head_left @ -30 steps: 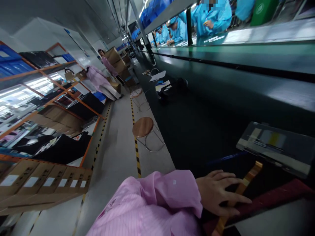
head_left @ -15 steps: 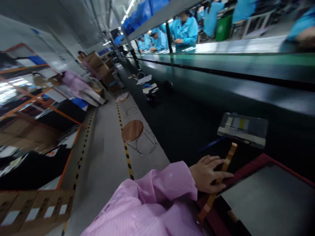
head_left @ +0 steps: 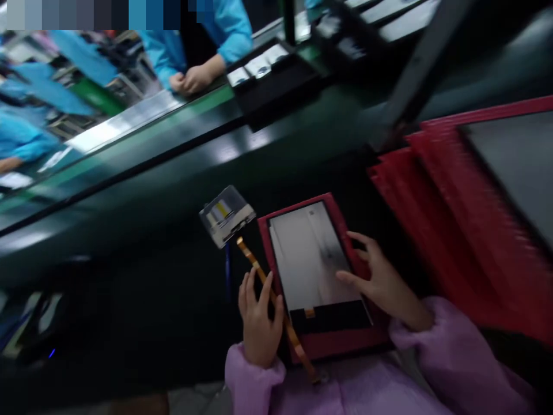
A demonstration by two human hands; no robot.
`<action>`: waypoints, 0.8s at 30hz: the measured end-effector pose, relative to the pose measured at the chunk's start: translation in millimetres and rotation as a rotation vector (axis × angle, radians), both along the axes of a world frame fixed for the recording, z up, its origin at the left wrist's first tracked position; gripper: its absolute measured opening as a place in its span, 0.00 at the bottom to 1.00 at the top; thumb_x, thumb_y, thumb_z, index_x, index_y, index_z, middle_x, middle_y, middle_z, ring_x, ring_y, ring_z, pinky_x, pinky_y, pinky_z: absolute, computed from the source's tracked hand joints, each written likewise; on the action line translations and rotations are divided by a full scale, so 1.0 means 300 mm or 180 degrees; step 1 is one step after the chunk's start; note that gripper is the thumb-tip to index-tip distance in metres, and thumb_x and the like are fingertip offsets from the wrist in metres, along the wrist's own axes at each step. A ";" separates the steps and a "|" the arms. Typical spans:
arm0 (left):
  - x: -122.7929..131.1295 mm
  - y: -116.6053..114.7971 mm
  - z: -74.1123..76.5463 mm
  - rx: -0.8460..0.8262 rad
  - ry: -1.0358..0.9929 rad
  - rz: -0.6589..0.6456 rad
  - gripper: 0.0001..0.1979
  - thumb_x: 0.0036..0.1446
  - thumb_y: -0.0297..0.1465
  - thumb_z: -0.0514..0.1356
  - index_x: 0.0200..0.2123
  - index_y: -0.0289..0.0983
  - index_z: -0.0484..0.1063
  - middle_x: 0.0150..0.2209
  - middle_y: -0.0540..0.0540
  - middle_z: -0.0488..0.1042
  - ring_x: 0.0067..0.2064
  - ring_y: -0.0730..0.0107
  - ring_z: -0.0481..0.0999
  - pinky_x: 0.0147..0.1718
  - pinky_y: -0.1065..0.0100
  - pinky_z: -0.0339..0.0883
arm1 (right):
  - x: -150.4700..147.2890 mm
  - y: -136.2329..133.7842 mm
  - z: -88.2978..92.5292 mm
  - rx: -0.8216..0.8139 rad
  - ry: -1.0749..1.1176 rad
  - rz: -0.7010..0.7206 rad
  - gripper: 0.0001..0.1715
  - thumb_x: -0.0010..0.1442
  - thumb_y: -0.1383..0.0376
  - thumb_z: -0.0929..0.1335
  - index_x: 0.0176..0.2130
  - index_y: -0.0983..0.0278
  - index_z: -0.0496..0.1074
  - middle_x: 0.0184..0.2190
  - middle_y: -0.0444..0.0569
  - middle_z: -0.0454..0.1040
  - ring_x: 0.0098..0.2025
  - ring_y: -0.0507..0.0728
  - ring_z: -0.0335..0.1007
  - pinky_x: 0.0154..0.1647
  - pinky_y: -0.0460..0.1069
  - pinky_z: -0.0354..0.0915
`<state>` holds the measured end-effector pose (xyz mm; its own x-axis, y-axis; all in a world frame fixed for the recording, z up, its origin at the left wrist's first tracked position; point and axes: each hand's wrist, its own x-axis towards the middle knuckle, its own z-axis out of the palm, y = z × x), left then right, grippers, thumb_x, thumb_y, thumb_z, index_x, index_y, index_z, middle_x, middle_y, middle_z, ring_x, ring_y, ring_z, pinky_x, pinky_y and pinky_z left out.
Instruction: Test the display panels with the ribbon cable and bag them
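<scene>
A red tray [head_left: 334, 344] lies on the dark bench in front of me with a grey display panel [head_left: 309, 256] in it. My left hand [head_left: 258, 320] rests at the tray's left edge, fingers spread over an orange flex ribbon [head_left: 253, 262] that runs along that edge. My right hand [head_left: 375, 279] lies on the tray's right side, fingertips touching the panel's right edge. Both sleeves are pink. A small clear-wrapped module [head_left: 227, 215] sits just beyond the ribbon's far end.
A stack of red trays [head_left: 436, 219] with a grey panel on top stands at the right. A green conveyor belt [head_left: 142, 141] runs across behind the bench. A person in a blue coat has hands [head_left: 190, 79] on its far side, beside a black tray [head_left: 276, 80].
The view swung from the aisle at the left onto the bench. My right hand came into view on the tray. My left hand stays at the ribbon and the tray's left edge.
</scene>
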<state>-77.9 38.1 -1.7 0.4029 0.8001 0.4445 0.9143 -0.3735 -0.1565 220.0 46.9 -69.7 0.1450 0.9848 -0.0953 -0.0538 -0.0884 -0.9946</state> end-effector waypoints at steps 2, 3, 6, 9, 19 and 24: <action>-0.017 0.003 -0.008 -0.0133 -0.0104 -0.0013 0.22 0.76 0.36 0.56 0.68 0.42 0.74 0.78 0.44 0.56 0.80 0.55 0.56 0.77 0.47 0.63 | -0.012 0.001 0.037 -0.0005 0.0129 0.0207 0.56 0.60 0.51 0.75 0.78 0.60 0.56 0.74 0.55 0.61 0.73 0.54 0.71 0.78 0.52 0.74; -0.028 0.005 -0.013 -0.0219 -0.0173 0.0020 0.22 0.77 0.37 0.56 0.68 0.42 0.74 0.79 0.43 0.56 0.80 0.52 0.56 0.78 0.44 0.61 | -0.018 0.001 0.052 -0.0010 0.0249 0.0278 0.55 0.61 0.54 0.74 0.79 0.60 0.54 0.76 0.54 0.58 0.75 0.54 0.68 0.83 0.53 0.69; -0.055 0.013 -0.017 -0.0451 -0.0330 0.0106 0.23 0.77 0.41 0.55 0.67 0.38 0.76 0.79 0.39 0.55 0.81 0.45 0.56 0.79 0.36 0.57 | -0.036 -0.005 0.084 -0.0211 0.0792 0.0326 0.56 0.64 0.60 0.69 0.82 0.61 0.47 0.75 0.55 0.61 0.72 0.49 0.71 0.85 0.53 0.66; -0.056 0.014 -0.004 -0.0670 -0.0436 0.0220 0.24 0.76 0.43 0.55 0.64 0.36 0.78 0.77 0.36 0.58 0.81 0.44 0.56 0.81 0.36 0.55 | -0.051 -0.051 0.136 -0.0238 0.0819 0.0115 0.52 0.67 0.60 0.66 0.82 0.63 0.48 0.75 0.55 0.60 0.71 0.48 0.71 0.85 0.52 0.66; 0.092 -0.022 0.165 -0.1452 -0.0671 0.0709 0.30 0.75 0.43 0.52 0.67 0.28 0.73 0.77 0.29 0.56 0.83 0.45 0.51 0.86 0.46 0.47 | 0.433 -0.376 0.555 -0.0084 0.0305 -0.0322 0.48 0.71 0.51 0.65 0.82 0.58 0.52 0.80 0.50 0.49 0.76 0.51 0.67 0.85 0.49 0.67; 0.164 -0.071 0.313 -0.1240 -0.1034 0.1028 0.35 0.74 0.44 0.52 0.75 0.27 0.64 0.79 0.30 0.52 0.84 0.50 0.50 0.87 0.52 0.46 | 0.796 -0.344 0.426 -0.0357 0.0729 -0.0728 0.64 0.61 0.48 0.72 0.82 0.64 0.44 0.77 0.58 0.55 0.70 0.51 0.71 0.76 0.48 0.75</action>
